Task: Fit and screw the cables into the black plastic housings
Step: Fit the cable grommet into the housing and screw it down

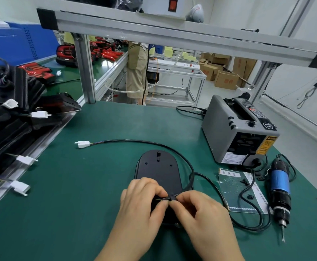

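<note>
At the near bench (78, 204) edge, left hand (144, 196): pinches the cable (131, 140) end, fingers curled.
Right hand (199, 210): pinches the same end from the right.
Housing (158, 166): flat, long axis running away from both hands, near end beneath them.
Screwdriver (279, 187): lies right, nearer the right hand.
Tray (46, 140) at left: holds black housings (3, 129) with white connectors (40, 114).

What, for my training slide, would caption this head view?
The left hand and right hand pinch the black cable over the black plastic housing on a green mat, electric screwdriver alongside.
</note>
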Tool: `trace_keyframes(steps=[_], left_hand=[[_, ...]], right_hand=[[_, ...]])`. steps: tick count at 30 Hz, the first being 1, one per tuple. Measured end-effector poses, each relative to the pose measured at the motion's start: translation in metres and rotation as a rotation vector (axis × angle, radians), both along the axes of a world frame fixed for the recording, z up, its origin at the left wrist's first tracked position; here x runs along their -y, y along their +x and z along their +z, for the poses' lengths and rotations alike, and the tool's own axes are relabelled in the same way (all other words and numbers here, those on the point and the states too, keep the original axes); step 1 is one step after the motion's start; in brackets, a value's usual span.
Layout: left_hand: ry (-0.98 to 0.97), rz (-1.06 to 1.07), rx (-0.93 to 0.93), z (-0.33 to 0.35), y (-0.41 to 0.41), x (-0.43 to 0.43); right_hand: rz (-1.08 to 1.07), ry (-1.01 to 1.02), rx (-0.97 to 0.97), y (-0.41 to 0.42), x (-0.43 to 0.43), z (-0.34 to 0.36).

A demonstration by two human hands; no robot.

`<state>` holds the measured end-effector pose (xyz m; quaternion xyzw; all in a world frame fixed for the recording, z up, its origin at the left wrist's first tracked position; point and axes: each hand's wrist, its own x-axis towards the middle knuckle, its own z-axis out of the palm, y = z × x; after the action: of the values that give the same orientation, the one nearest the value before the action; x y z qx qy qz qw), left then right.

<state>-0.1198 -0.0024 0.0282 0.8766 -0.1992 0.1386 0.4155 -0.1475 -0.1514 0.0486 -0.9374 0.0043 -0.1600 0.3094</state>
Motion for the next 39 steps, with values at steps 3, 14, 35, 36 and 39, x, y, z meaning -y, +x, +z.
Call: trace_keyframes(steps=[3,14,35,36,39], left_hand=[[-0.026,-0.01,-0.006,-0.001,0.001,0.0],[-0.059,-0.007,-0.016,-0.001,0.0,0.0],[-0.123,0.0,-0.261,0.012,0.003,0.0],[-0.134,-0.003,-0.263,0.011,0.003,-0.001],[-0.151,-0.033,-0.255,0.01,0.003,-0.006]], right_hand=[[0.016,-0.014,0.032,0.001,0.001,-0.002],[0.07,-0.16,0.249,0.022,0.017,0.003],[0.172,0.122,-0.299,0.027,0.015,0.022],[0.172,0.14,-0.358,0.028,0.015,0.024],[0.186,0.128,-0.448,0.031,0.015,0.027]])
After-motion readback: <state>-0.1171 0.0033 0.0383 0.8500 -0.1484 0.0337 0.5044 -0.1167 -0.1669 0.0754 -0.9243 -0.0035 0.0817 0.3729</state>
